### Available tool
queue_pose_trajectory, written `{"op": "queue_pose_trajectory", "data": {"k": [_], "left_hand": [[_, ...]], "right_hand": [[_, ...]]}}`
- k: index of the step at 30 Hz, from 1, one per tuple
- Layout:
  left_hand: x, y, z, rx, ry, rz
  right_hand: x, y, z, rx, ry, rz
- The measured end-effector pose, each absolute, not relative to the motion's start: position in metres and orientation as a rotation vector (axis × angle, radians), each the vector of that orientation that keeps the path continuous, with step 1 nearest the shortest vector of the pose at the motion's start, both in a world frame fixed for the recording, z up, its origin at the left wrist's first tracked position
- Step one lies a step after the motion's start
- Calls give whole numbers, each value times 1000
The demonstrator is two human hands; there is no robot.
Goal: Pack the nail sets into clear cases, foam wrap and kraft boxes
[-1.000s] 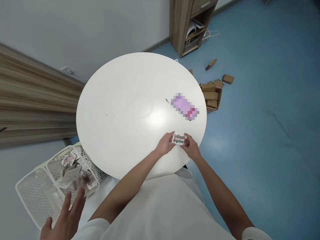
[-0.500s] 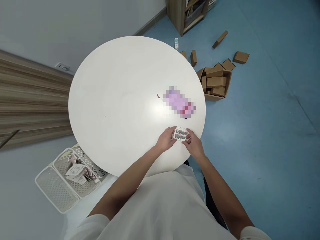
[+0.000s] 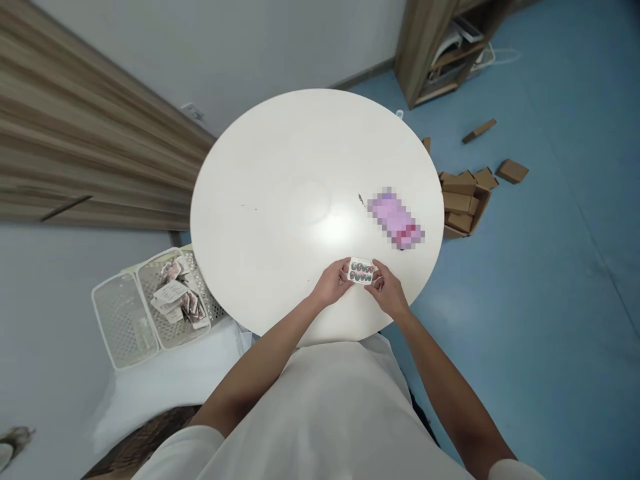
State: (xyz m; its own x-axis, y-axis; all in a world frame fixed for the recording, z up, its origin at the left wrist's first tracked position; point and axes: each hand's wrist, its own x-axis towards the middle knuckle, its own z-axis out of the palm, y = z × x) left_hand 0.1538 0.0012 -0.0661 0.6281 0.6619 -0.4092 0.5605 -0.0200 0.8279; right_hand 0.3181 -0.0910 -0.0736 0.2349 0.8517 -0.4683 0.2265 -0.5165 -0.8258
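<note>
Both hands hold a small white-backed pack of what look like press-on nails [image 3: 361, 271], with two rows of glossy green and pink oval pieces. My left hand [image 3: 331, 283] pinches its left edge, and my right hand [image 3: 389, 289] grips the right edge. The pack's face is turned up toward me, above the near part of the round white table [image 3: 270, 267]. Beyond my right hand, a pixelated pink-purple item [image 3: 395, 219] lies on the tabletop.
Left of the table, a white perforated basket [image 3: 173, 341] with its lid open holds several printed cards or packets [image 3: 173, 293]. To the right, a cardboard carton [image 3: 470, 230] of small brown boxes stands on the blue floor, with more boxes [image 3: 513, 171] scattered nearby. A wooden shelf [image 3: 415, 53] stands behind.
My view has turned left, so the table, basket and boxes appear shifted to the right. Both hands keep the pack in nearly the same hold.
</note>
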Motion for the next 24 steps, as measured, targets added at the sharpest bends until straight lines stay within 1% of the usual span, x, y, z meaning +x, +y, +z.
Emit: {"op": "queue_pose_trajectory", "data": {"k": [6, 10, 13, 17, 24], "left_hand": [[106, -4, -55, 1462, 1154, 303], [70, -14, -47, 1471, 1216, 407], [33, -24, -43, 1522, 1301, 429], [-22, -43, -49, 1449, 1467, 439], [-90, -58, -70, 1325, 1740, 482]], "right_hand": [[294, -65, -61, -1708, -1178, 1371], [264, -54, -56, -1643, -1285, 1446], [226, -45, -57, -1653, -1399, 1485], [165, -34, -62, -1666, -1631, 1536], [73, -25, -80, -1677, -1901, 1456]]}}
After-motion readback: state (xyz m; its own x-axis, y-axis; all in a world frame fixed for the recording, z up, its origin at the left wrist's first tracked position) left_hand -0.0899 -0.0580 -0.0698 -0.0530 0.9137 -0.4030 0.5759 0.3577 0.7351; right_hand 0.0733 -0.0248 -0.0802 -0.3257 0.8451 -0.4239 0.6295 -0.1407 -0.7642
